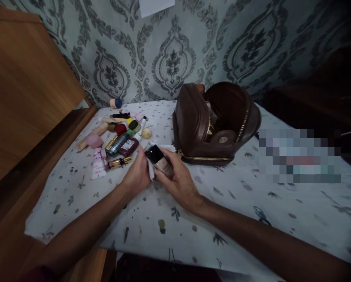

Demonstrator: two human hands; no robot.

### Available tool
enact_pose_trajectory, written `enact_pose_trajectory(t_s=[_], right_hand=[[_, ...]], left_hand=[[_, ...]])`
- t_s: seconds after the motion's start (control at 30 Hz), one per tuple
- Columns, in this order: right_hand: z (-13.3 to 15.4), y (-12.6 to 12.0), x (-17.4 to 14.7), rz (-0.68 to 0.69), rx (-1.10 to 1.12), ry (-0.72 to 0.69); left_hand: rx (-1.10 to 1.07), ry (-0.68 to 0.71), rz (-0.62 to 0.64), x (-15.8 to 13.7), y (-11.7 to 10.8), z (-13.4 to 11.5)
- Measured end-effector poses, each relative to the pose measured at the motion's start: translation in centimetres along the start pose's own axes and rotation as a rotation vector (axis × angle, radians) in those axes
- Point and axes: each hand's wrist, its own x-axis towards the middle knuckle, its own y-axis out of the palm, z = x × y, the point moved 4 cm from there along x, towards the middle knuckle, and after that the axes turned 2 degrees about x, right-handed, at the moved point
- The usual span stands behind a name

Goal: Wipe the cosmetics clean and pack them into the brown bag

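My right hand (182, 182) is wrapped round a foundation bottle (164, 165) with a glossy black cap, tilted with the cap toward the upper left. My left hand (137, 174) is at the bottle's left side, closed on a white tissue (151, 170); part of the tissue is hidden behind the bottle and fingers. Just left of that hand lie a small gold-and-dark bottle (119, 162), a dark red bottle (129, 147) and a white-and-purple tube (99, 166). A brown cosmetic bag (193, 117) stands unzipped beyond my right hand, with some items inside.
More cosmetics lie at the back left, among them a pink sponge (93, 140), a round yellow jar (146, 133) and a navy-capped jar (116, 103). A wooden panel (31, 78) borders the left side. A blurred-out item (301, 156) lies at right on the patterned cloth (193, 243).
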Motion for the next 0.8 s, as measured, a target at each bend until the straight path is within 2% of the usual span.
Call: enact_pose_trajectory(t_s=[0.2, 0.37, 0.47, 0.6, 0.8], right_hand=[[-0.6, 0.1, 0.0, 0.005, 0.072, 0.126], [-0.7, 0.5, 0.0, 0.084, 0.264, 0.194], [-1.1, 0.7, 0.0, 0.082, 0.376, 0.271], [-2.2, 1.1, -0.2, 0.045, 0.525, 0.400], [-3.6, 1.3, -0.2, -0.089, 0.738, 0.526]], left_hand=[[0.137, 0.180, -0.131, 1.0, -2.0, -0.2], [0.394, 0.373, -0.205, 1.5, -3.4, -0.7], [0.617, 0.523, -0.156, 0.9, -3.2, -1.1], [0.829, 0.708, -0.031, -0.1, -2.4, -1.4], [1.145, 0.783, 0.109, -0.3, -1.8, -0.9]])
